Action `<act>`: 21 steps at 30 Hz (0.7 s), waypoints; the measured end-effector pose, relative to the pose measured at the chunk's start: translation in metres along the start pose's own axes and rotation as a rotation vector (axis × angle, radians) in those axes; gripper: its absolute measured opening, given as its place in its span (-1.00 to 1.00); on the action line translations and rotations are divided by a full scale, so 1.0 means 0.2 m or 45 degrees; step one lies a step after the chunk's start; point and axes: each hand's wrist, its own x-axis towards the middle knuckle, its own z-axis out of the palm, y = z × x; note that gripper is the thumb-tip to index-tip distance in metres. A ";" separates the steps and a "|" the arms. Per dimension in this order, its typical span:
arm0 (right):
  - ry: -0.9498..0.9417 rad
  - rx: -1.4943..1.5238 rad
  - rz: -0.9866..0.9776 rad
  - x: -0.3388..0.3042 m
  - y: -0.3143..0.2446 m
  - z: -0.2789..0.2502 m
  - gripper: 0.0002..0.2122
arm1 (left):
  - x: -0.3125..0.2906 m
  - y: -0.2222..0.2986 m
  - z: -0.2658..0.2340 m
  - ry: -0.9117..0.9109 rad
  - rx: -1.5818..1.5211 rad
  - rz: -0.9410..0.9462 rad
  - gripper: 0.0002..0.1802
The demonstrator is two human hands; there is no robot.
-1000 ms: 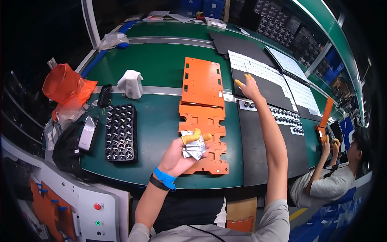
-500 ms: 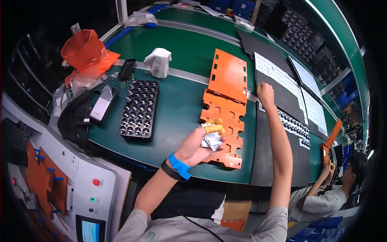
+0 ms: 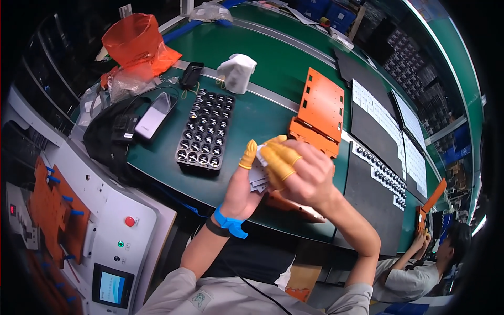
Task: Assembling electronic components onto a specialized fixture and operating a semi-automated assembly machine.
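Note:
My left hand [image 3: 239,194], with a yellow cover on its thumb, is closed around several small, thin, whitish plates [image 3: 258,179] with holes. Over them bends my right hand [image 3: 310,173], its yellow-covered fingers curled together at the top of the stack. A whitish edge shows at the right fingertips, which partly hide the plates. Both hands are in front of the orange fixture [image 3: 315,137], whose raised flat panel [image 3: 322,102] stands behind; its lower part is mostly covered by my right hand. A blue band [image 3: 229,224] circles my left wrist.
Left of my hands stands a black tray [image 3: 200,169] of round cells. Beyond it are a white-wrapped object [image 3: 237,73], a power bank [image 3: 153,118] and an orange bag [image 3: 139,44]. Black mats [image 3: 362,199] with plate rows lie right. A co-worker [image 3: 417,273] sits far right.
My right hand has come back from the far end of the black mat to the plates in my left hand. The view has turned, so the table things appear farther right.

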 end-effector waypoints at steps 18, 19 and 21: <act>-0.705 0.154 0.956 0.58 0.02 0.74 -0.68 | -0.35 0.01 -0.40 -0.126 -0.120 0.029 -0.44; -0.689 0.150 0.948 0.57 0.02 0.76 -0.70 | -0.36 0.00 -0.42 -0.132 -0.116 0.046 -0.45; -0.647 0.127 0.941 0.55 0.02 0.80 -0.69 | -0.36 0.01 -0.44 -0.117 -0.062 0.064 -0.45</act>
